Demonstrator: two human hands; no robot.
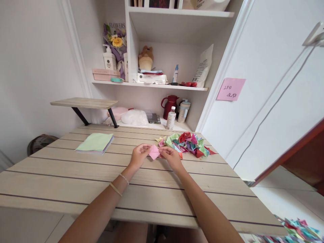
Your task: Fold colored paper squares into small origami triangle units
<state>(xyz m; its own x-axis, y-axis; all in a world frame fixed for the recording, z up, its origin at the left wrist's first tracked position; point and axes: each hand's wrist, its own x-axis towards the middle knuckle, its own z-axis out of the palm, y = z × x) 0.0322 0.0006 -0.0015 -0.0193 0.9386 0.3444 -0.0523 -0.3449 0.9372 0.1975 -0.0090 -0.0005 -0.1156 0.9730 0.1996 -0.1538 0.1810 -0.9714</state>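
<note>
A small piece of folded pink paper (154,153), roughly diamond-shaped, is held between both hands just above the middle of the table. My left hand (139,156) pinches its left corner. On the opposite corner, my right hand (171,156) grips it with thumb and fingers. Just beyond the right hand lies a heap of folded paper pieces (188,144) in red, green, pink, purple and blue. Off to the left rests a stack of square paper sheets (95,143), pale green on top.
The slatted wooden table (157,195) carries a small raised shelf (84,103) on black brackets at its back left. Behind it stand a plastic bottle (171,118), a red jug (170,106) and a light tumbler (184,111). More folded paper (301,231) lies low at the right.
</note>
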